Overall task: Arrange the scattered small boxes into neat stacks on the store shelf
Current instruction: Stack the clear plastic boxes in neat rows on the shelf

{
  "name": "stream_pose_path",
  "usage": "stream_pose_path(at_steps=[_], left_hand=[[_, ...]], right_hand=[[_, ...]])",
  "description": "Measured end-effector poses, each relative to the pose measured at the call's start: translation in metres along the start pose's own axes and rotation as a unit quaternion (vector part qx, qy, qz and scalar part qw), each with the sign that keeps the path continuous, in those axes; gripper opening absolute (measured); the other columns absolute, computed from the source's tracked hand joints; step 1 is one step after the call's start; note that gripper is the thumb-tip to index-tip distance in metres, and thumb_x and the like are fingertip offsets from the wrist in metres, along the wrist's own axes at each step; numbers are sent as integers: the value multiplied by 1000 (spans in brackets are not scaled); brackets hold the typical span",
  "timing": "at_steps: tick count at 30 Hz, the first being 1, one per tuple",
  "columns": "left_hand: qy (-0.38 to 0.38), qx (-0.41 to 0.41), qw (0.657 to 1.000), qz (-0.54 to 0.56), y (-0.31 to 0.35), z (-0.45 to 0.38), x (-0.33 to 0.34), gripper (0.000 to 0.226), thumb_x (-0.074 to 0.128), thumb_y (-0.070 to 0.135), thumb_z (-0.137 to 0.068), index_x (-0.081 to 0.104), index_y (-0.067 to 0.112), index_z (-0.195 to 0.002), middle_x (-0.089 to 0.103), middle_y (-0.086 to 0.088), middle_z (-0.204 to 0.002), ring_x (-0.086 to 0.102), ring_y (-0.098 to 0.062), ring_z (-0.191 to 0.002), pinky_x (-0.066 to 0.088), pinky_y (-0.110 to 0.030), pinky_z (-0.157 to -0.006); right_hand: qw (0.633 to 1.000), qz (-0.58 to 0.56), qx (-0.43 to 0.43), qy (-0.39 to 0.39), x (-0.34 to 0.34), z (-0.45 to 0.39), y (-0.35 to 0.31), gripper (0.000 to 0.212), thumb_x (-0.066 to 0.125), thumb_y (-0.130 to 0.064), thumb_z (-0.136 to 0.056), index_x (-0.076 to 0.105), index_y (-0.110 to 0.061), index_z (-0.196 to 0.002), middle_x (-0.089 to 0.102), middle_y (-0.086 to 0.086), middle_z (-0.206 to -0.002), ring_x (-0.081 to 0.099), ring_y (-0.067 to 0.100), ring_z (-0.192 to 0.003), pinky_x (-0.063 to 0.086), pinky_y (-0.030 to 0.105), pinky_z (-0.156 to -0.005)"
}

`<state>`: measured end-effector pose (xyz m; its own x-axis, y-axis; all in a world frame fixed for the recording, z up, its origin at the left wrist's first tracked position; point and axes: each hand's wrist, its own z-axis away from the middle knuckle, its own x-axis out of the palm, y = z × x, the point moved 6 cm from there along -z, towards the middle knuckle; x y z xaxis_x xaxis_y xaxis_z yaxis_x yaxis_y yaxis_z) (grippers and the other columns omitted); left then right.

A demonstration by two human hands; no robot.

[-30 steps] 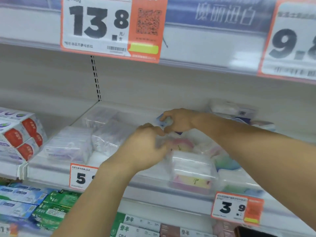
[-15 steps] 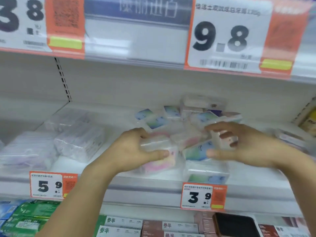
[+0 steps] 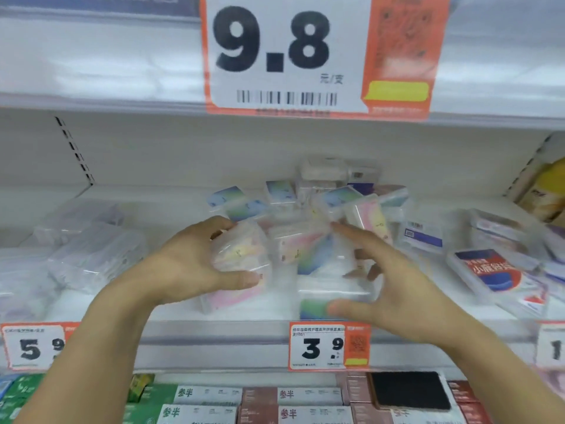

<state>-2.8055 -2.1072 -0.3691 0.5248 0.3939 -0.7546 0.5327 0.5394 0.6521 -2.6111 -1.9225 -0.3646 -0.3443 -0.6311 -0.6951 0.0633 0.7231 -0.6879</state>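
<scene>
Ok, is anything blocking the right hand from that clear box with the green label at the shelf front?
Nothing visible does. The right hand hangs open directly over the green-label box, thumb beside its front edge. The left hand grips a separate pink-label box alongside.

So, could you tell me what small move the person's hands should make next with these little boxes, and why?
Probably set the clear pink-label box, which the left hand grips, squarely onto the pink box below it. It is already just above that box, while the open right hand hovers at the green-label box, and the boxes behind lie tilted in a loose pile.
</scene>
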Motion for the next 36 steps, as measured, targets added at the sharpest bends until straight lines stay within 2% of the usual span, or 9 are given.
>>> stream_pose_path(at_steps=[4, 8, 12, 17, 24, 26, 28, 32, 36], left_hand=[[29, -35, 996, -82, 11, -4, 14, 100, 36, 91, -46, 45, 40, -131, 45, 7, -135, 39, -16, -128, 36, -31, -101], [137, 13, 985, -100, 44, -11, 22, 92, 23, 84, -59, 50, 33, -131, 48, 3, -136, 30, -22, -131, 30, -36, -108], [61, 85, 989, -107, 77, -18, 53, 88, 27, 87, -61, 42, 43, -136, 38, 12, -146, 22, -14, -138, 22, -36, -115], [-52, 73, 980, -179, 82, -23, 68, 88, 38, 92, -55, 39, 54, -135, 20, 16, -157, 13, -9, -145, 16, -39, -118], [-1, 48, 996, -77, 83, -25, 60, 117, 71, 76, -53, 8, 44, -146, 22, 13, -155, 37, -15, -136, 37, -35, -108], [25, 69, 995, -61, 84, -26, 58, 119, 72, 77, -50, 0, 56, -143, 6, 15, -159, 28, -15, -143, 35, -40, -111], [23, 93, 993, -66, 86, -26, 59, 108, 68, 79, -51, 6, 64, -138, 4, 19, -158, 22, -13, -144, 32, -39, -112], [7, 95, 991, -92, 89, -25, 62, 90, 64, 75, -62, 20, 59, -139, 33, 18, -145, 36, -11, -132, 37, -32, -104], [19, 85, 993, -83, 91, -23, 63, 88, 55, 83, -57, 22, 60, -135, 41, 21, -132, 46, -8, -114, 41, -28, -91]], right_hand=[[998, 61, -18, 12, 4, -1, -4, 85, 71, -68, -70, 29, -54, -144, 32, -33, -149, 32, -7, -138, 33, 22, -110], [973, 39, 118, 192, -44, -13, 31, 62, 65, -49, -87, 38, -43, -142, 40, -23, -137, 42, 13, -133, 35, 25, -100], [970, 19, 214, 114, -30, -36, 65, 81, 69, -49, -83, 23, -45, -150, 49, 0, -135, 52, 18, -108, 42, 30, -85], [956, -77, 194, 207, -42, -36, 62, 64, 83, -28, -69, 47, -39, -121, 58, -19, -96, 60, 0, -86, 42, 9, -62], [977, -84, 162, 108, -30, -42, 32, 58, 74, -61, -73, 59, -35, -122, 66, -16, -106, 63, -1, -97, 48, 17, -77], [983, -127, 129, 39, -11, -46, 24, 50, 63, -53, -87, 58, -29, -131, 69, -9, -118, 64, 3, -107, 50, 22, -91], [973, -185, 107, 86, -18, -47, 26, 29, 61, -33, -95, 64, -24, -123, 72, -6, -114, 67, 3, -103, 51, 22, -92], [955, 63, 158, 245, -83, -45, 66, 21, 59, -18, -91, 69, -18, -110, 72, 2, -109, 67, 19, -102, 51, 29, -89], [905, 268, 331, 3, -97, -40, 120, 71, 69, -45, -79, 44, -22, -141, 53, 8, -138, 47, 30, -129, 44, 40, -101]])
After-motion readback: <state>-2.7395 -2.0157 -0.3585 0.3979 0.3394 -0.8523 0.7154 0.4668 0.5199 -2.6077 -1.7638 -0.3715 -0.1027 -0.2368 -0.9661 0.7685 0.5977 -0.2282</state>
